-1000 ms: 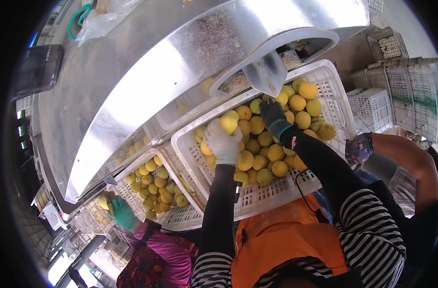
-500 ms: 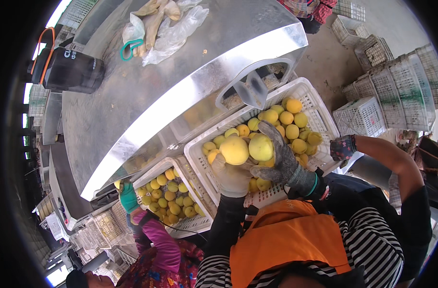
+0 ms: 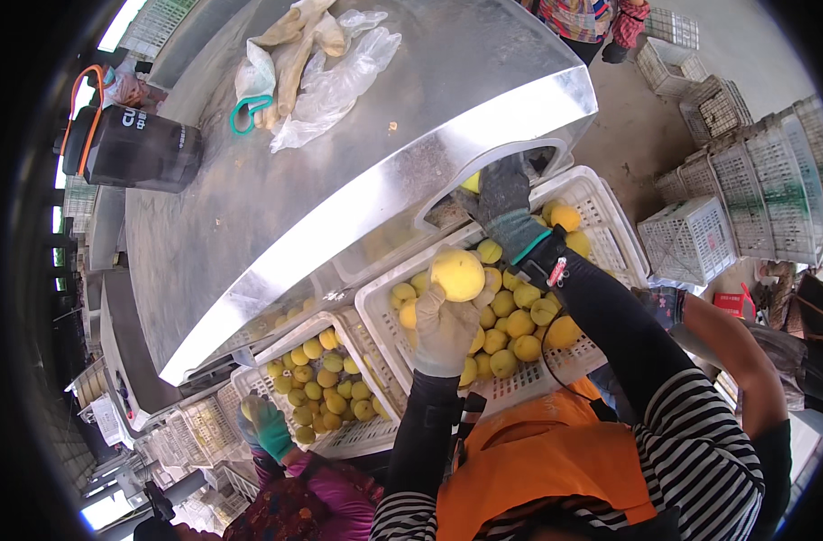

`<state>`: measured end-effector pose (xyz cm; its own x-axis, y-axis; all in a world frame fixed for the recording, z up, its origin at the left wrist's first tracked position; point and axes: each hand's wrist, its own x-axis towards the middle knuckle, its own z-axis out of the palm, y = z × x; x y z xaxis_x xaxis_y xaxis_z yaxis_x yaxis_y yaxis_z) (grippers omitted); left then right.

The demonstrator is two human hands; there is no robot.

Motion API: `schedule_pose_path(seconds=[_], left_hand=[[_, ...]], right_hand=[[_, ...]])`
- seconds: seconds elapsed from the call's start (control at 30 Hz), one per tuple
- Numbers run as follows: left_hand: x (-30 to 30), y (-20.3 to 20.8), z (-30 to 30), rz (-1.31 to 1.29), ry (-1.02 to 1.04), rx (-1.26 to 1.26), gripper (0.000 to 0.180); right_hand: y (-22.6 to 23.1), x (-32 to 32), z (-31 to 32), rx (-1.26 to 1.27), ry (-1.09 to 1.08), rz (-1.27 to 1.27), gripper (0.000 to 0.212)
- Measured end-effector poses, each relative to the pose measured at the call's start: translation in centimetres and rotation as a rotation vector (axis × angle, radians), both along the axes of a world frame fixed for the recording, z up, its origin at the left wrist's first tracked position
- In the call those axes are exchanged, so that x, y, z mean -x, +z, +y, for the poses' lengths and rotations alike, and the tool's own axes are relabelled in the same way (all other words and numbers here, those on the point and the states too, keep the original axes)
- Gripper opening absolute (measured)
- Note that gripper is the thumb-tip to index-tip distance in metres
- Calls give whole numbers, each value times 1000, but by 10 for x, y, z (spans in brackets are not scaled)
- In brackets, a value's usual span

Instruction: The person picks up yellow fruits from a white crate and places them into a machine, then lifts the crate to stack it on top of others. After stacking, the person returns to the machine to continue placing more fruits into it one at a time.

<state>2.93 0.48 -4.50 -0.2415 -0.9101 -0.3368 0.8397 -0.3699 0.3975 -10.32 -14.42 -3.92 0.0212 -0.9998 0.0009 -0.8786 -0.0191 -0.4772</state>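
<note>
My left hand (image 3: 443, 335), in a pale glove, is closed around a large yellow peach (image 3: 457, 275) above the white crate (image 3: 610, 243) in front of me. Farther off, my right hand (image 3: 507, 200), in a dark grey glove with a green cuff, reaches to the rounded opening (image 3: 434, 215) in the metal table's side. A bit of a greenish-yellow peach (image 3: 471, 183) shows beside its fingers, which are partly hidden. Several smaller yellow peaches (image 3: 520, 323) fill the crate below both hands.
A second crate of peaches (image 3: 378, 424) stands at left, beside a co-worker's green-gloved hand (image 3: 271, 431). Gloves (image 3: 294, 63), a plastic bag (image 3: 339, 95) and a dark jug (image 3: 150, 144) rest on the metal table (image 3: 276, 198). Another person's bare arm (image 3: 740, 352) comes in at right. Stacked crates (image 3: 763, 185) stand beyond.
My right hand has moved away from my left, up to the table's opening, with the greenish peach. My left hand still holds the yellow peach. The co-worker's green-gloved hand has come nearer and lower.
</note>
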Motion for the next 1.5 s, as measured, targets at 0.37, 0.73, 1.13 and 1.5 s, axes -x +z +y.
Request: schedule_pose_path(seconds=[0.37, 0.73, 1.13, 1.5], left_hand=[[13, 61, -13, -143, 131, 66, 46], [19, 38, -21, -444, 120, 131, 33], [16, -87, -19, -1702, -238, 399, 48], [115, -278, 16, -2179, -643, 479, 80]], right_hand=[[55, 17, 117, 432, 353, -558, 96], [-11, 2, 75, 383, -33, -335, 84], [-69, 45, -16, 707, 476, -119, 23], [-211, 70, 81, -207, 45, 295, 61]])
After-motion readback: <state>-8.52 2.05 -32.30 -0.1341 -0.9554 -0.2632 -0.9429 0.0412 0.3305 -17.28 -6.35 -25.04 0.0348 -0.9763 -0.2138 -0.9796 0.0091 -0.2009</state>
